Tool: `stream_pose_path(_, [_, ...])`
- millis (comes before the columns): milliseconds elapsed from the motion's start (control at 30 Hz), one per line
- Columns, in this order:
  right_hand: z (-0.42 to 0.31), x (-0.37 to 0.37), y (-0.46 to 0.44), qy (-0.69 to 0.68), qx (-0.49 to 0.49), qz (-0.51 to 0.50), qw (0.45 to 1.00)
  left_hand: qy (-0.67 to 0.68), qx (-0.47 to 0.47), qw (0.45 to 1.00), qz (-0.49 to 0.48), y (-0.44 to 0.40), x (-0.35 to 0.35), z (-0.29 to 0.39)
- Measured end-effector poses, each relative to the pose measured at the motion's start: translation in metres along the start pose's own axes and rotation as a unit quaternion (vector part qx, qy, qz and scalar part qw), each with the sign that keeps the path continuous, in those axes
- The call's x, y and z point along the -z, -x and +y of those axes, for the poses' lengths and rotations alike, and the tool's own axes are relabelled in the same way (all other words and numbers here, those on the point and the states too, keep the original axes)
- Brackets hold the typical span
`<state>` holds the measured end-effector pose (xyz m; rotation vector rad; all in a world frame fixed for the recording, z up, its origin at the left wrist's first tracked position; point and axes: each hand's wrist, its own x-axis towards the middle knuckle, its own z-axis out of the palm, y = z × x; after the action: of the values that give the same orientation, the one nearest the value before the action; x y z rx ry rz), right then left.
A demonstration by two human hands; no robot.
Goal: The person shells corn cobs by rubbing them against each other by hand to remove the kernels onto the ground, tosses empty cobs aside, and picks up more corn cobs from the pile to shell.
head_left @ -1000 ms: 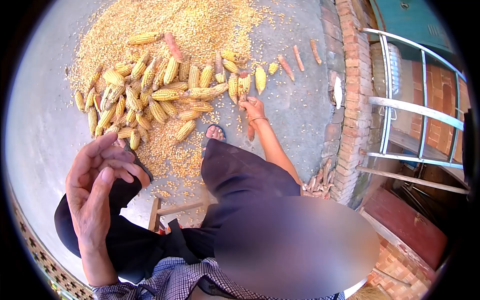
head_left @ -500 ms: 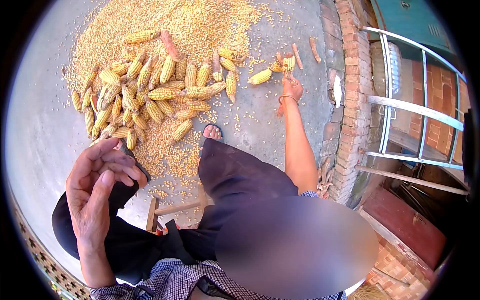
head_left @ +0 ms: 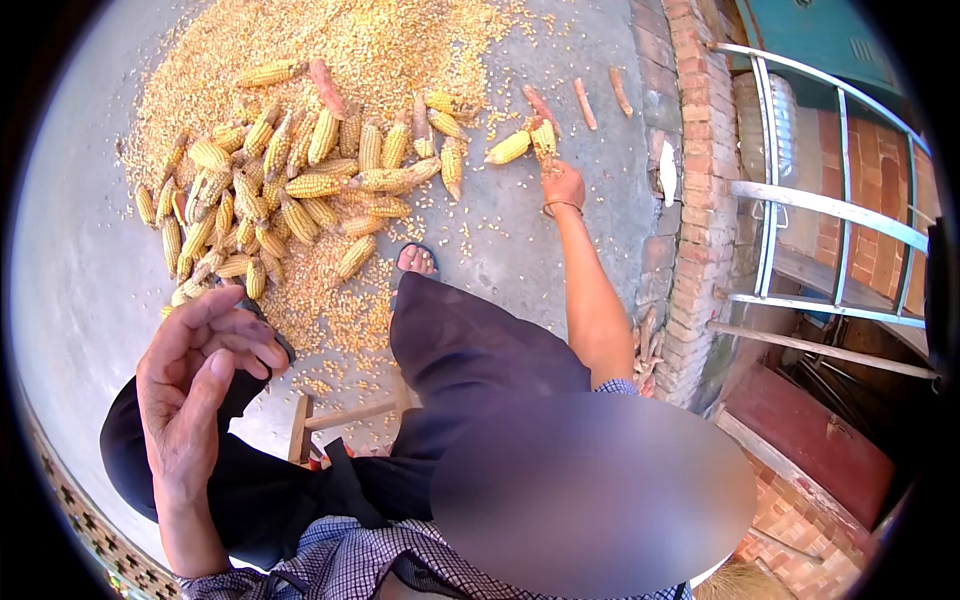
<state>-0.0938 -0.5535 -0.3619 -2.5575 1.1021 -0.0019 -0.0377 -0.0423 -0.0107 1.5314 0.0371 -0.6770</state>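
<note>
My right hand [head_left: 563, 187] is stretched out above the concrete on the right. It is closed round the lower end of an ear of corn [head_left: 543, 138] that points away from me. A second yellow ear of corn [head_left: 508, 148] lies just left of it, and a bare reddish cob [head_left: 537, 103] is right behind. My left hand [head_left: 195, 385] is raised over my lap at the left, palm facing in. Its fingers are half bent and apart, with nothing between them. Below it, part of my shoe is hidden.
A heap of corn ears [head_left: 270, 190] lies in front of me, with loose kernels [head_left: 380, 50] spread behind. Two bare cobs [head_left: 585, 104] lie farther right. A brick edging [head_left: 692, 180] and metal railing [head_left: 835, 205] run along the right. A wooden stool [head_left: 350, 415] is under me.
My right hand has shifted a little left with the ear of corn, which now leans slightly left. My left hand keeps nearly the same pose. The whole view has slid slightly.
</note>
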Motion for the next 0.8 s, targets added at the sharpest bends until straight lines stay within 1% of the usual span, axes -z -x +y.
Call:
stream_pose_path(33, [-0.001,-0.002,0.007,-0.002,0.028,0.001,1.000,0.000,0.001,1.000,0.001,0.001,0.000,0.000])
stream_pose_path(133, [-0.007,-0.014,0.024,-0.115,0.071,-0.116,0.984,0.002,0.005,1.000,-0.016,0.000,-0.001,0.000])
stream_pose_path(233, [-0.041,0.005,0.062,-0.121,0.206,-0.191,0.952,-0.002,0.008,1.000,-0.023,0.000,-0.001,0.001])
stream_pose_path(333, [-0.047,0.010,0.084,-0.208,0.172,-0.197,0.942,0.001,0.005,1.000,-0.020,0.001,-0.001,0.002])
stream_pose_path(367, [-0.039,0.006,0.088,-0.244,0.167,-0.178,0.939,0.001,0.004,1.000,-0.019,0.001,-0.001,0.002])
stream_pose_path(467, [-0.022,0.016,0.079,-0.394,0.010,-0.171,0.903,0.000,0.004,1.000,-0.021,0.003,0.000,0.001])
stream_pose_path(500, [-0.017,0.019,0.074,-0.458,-0.032,-0.130,0.879,-0.001,0.004,1.000,-0.020,0.003,0.000,0.002])
stream_pose_path(600, [-0.009,0.022,0.046,-0.412,-0.196,-0.002,0.890,0.006,0.005,1.000,-0.017,0.002,0.000,0.002])
stream_pose_path(700, [0.024,-0.012,0.003,-0.383,-0.246,0.041,0.890,0.009,0.010,1.000,-0.021,0.002,0.000,0.001])
stream_pose_path(800, [-0.010,-0.007,-0.013,-0.245,-0.263,0.007,0.933,0.004,0.013,1.000,-0.025,0.001,0.000,0.001])
